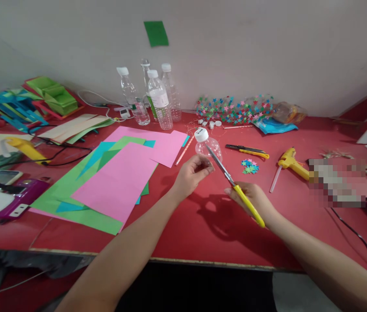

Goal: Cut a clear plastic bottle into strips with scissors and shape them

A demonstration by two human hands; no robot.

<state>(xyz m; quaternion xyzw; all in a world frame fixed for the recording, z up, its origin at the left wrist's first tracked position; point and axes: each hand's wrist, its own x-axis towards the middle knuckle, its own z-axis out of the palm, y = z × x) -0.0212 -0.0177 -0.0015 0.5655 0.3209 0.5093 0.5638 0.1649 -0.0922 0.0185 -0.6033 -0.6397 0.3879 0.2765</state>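
Note:
My right hand [251,199] is closed around yellow-handled scissors [247,204], their blades pointing up and to the left. My left hand [194,173] has its fingertips pinched together near the blades; whatever they hold, if anything, is too small or clear to make out. Just behind both hands stands the cut-off top of a clear plastic bottle [214,147] with a white cap [201,135]. Dark marks show on the cap. A small heap of coloured paper stars [250,166] lies to the right of the bottle top, close to a yellow utility knife [254,151].
Pink paper sheets [115,182] and green ones cover the left side. Several bottles [160,102] stand by the wall, beside a star-covered clear bottle [235,109]. A yellow glue gun [292,162] lies right, with cords near the purple power strips [24,199]. The red table's front edge [203,262] is close.

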